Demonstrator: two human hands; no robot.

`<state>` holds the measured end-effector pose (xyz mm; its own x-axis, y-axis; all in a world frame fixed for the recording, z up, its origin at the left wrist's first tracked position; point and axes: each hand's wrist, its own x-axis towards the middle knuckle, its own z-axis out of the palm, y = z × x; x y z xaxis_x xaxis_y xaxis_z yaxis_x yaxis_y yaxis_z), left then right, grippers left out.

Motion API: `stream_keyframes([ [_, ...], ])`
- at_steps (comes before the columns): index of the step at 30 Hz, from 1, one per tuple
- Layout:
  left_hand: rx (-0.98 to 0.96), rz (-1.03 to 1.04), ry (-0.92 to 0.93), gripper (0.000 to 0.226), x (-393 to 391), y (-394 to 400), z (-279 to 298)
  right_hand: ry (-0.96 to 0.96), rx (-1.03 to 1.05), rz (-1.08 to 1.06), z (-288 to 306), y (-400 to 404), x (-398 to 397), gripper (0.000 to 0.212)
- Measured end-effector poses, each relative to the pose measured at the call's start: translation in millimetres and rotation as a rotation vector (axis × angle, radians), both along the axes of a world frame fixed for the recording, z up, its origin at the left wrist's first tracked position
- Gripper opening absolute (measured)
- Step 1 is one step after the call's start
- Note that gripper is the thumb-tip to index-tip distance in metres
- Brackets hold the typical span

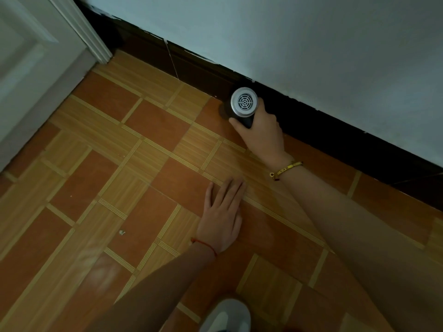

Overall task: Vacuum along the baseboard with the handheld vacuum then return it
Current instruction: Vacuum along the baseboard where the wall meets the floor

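My right hand (262,130) curls round the cylindrical handheld vacuum (242,105), its round silver grille facing me, at the dark baseboard (335,130) where the floor ends. My left hand (223,216) presses flat on glossy tiles (96,183).

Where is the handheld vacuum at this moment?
In the head view, the handheld vacuum is right of centre, low against the dark baseboard, gripped by the right hand. The left hand lies flat on the tiled floor.

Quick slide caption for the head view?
Right hand holds handheld vacuum against dark baseboard; left hand rests flat on tiled floor.
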<state>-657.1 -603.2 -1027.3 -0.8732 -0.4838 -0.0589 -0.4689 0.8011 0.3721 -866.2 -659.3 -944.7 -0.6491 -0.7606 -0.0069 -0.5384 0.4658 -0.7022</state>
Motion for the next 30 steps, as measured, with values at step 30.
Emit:
stream_keyframes([
  [30,-0.123,-0.026,-0.062,0.065,-1,5,-1,-0.049,0.037,-0.389,6,231,-37,0.069],
])
